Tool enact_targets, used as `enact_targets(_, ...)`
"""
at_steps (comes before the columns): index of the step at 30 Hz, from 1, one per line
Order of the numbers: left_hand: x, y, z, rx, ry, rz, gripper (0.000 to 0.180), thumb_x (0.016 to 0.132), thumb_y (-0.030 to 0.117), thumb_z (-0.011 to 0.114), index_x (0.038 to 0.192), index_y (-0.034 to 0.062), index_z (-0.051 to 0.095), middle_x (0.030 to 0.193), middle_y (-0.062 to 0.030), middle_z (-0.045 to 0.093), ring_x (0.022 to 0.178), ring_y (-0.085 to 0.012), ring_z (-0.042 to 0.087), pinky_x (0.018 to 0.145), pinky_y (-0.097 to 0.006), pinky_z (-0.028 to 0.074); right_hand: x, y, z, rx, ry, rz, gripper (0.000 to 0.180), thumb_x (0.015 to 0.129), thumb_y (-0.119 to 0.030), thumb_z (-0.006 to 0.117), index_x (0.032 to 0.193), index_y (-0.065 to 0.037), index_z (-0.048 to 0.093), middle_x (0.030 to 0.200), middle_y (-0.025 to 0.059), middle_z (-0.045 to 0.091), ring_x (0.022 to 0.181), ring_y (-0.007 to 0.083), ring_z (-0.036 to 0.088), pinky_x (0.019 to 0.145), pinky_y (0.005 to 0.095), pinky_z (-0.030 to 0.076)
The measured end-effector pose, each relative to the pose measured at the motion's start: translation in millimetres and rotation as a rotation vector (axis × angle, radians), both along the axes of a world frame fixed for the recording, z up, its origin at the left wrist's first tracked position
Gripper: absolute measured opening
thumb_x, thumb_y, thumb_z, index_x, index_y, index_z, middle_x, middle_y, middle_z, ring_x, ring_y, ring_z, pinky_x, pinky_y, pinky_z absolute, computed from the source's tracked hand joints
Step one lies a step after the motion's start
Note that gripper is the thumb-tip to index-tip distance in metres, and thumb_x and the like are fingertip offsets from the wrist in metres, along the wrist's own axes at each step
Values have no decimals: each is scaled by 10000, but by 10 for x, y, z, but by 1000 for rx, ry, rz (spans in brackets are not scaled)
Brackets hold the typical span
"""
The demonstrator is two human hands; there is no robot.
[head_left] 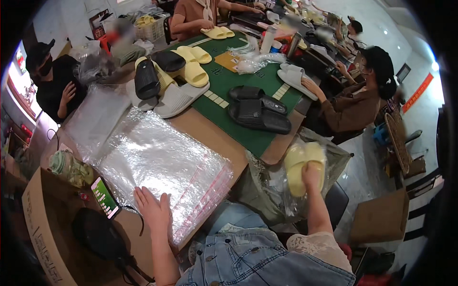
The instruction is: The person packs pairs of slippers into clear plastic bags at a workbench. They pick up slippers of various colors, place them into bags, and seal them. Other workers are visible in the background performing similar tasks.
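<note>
My left hand (153,209) lies with fingers stretched out on the near edge of a stack of clear plastic bags (152,157) with pinkish-red strips along one side. Out to the right, my right hand (312,175) grips a pair of pale yellow slippers (296,178), slightly blurred, with clear plastic around them. The slippers hang over a large grey-green sack (257,190) beside the table; clear plastic shows inside its mouth. Beyond the bags, a pile of grey, black and yellow slippers (183,100) rests on the table. A black slipper pair (260,114) sits on the green mat (224,95).
An open cardboard box (40,229) stands at the near left, by a black bag (102,238), a phone (105,198) and a jar (69,167). People sit around the table; one at the right touches a grey slipper (296,78). Another cardboard box (379,217) stands right.
</note>
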State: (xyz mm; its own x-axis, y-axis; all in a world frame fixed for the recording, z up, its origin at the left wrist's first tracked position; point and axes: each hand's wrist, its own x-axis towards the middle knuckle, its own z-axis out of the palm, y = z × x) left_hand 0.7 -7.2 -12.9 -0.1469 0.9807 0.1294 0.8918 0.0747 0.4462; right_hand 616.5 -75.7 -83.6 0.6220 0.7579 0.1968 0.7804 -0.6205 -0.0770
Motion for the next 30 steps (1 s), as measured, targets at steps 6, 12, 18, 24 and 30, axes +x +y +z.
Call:
enact_targets(6, -29, -39, -5, 1, 14, 18, 797, 949, 368, 614, 1485, -144, 319, 1594, -347, 230, 1503, -454, 191, 1228, -507, 173, -860, -32, -1166, -429, 213, 675, 225, 934, -184, 536, 1032, -41, 679, 965, 191, 715, 899, 356, 709, 790, 468, 537)
enact_targets(12, -20, -34, 20, 8, 11, 20, 798, 945, 365, 618, 1485, -141, 319, 1593, -339, 240, 1496, -457, 201, 1226, -510, 181, -1014, 586, -1788, -562, 160, 584, 298, 921, -208, 569, 1164, -66, 669, 1091, 173, 694, 1123, 286, 636, 861, 446, 530)
enact_targets(18, 7, 84, -71, 1, -81, -47, 834, 928, 391, 633, 1487, -142, 318, 1602, -330, 228, 1505, -448, 185, 1229, -502, 176, -507, 466, -2708, -77, 751, -11, 383, 904, -236, 612, 1279, -176, 664, 1276, 108, 679, 1221, 263, 607, 987, 408, 494)
enact_targets(24, 40, -66, 146, -7, -48, 27, 847, 904, 372, 672, 1485, -141, 328, 1597, -329, 244, 1503, -449, 193, 1230, -497, 177, -473, 412, -1049, 292, 757, -20, 251, 948, -281, 626, 1005, -49, 704, 917, 57, 700, 908, 187, 660, 874, 319, 507)
enact_targets(30, 34, -50, 109, 5, -48, 27, 888, 894, 424, 677, 1466, -160, 331, 1582, -358, 241, 1500, -465, 189, 1227, -520, 167, -355, 1032, 179, 1081, 433, 185, 142, 934, -79, 624, 1047, -1, 662, 1065, 110, 659, 966, 204, 621, 854, 357, 487)
